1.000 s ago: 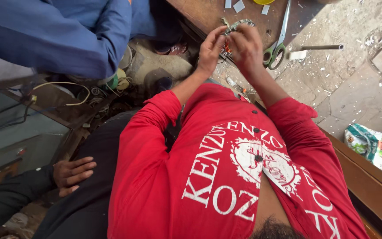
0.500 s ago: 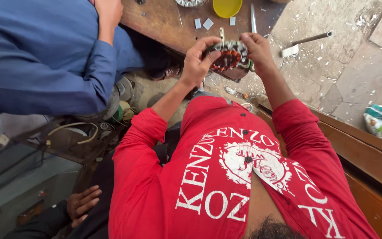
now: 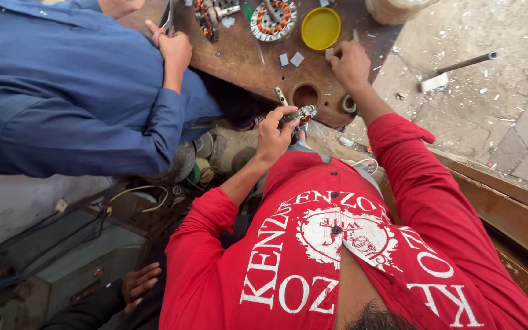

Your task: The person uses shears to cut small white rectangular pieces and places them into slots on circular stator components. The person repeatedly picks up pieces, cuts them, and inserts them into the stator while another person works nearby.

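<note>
A red shirt (image 3: 337, 256) with white print, a blue sleeve (image 3: 62, 104), a yellow lid (image 3: 320, 28).

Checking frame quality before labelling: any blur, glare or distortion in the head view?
Head view: soft, even daylight, no glare. The left hand holding a small wound part and the right hand on the wooden table look sharp. Wide-angle stretch toward the edges, and the red shirt fills the foreground.

Lid (image 3: 320, 27) on table (image 3: 239, 58), beside stator (image 3: 269, 19)
</note>
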